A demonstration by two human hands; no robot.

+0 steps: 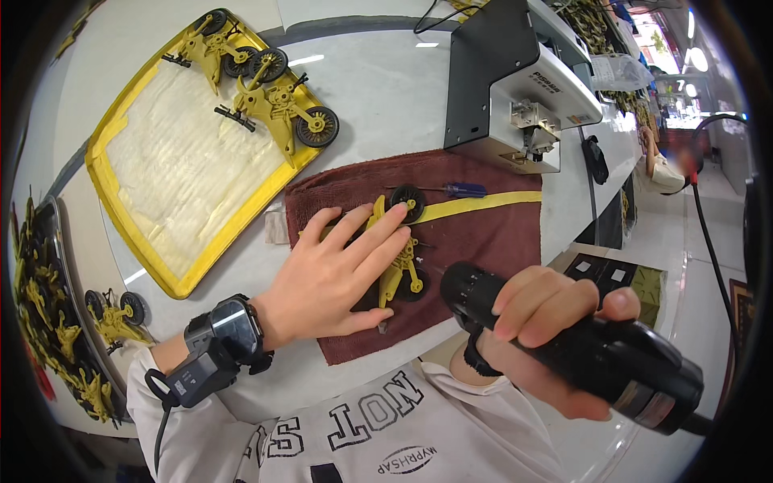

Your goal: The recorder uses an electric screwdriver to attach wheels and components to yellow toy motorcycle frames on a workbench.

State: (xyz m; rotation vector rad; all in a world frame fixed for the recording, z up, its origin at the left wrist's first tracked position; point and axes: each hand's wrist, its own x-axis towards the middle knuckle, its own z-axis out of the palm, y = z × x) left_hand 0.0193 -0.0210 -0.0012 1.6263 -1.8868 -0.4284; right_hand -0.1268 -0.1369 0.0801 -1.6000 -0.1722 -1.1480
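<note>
A yellow toy motorcycle (390,286) with black wheels lies on its side on a maroon cloth (475,241). Over it rests my left hand (322,278), fingers spread and thumb on its near end, holding it down against the cloth. The palm and fingers hide part of the toy. My right hand (555,322) is wrapped round a black corded electric screwdriver (652,374), raised to the right of the toy. The screwdriver's front end points left towards the toy; its bit is hard to make out.
A blue-handled screwdriver (465,190) and a yellow strip (491,204) lie on the cloth. Behind stands a grey-and-black machine (491,80). Two motorcycles (270,105) sit on a yellow-rimmed tray (173,286). A dark tray (60,233) holds yellow parts; another person (667,173) is far right.
</note>
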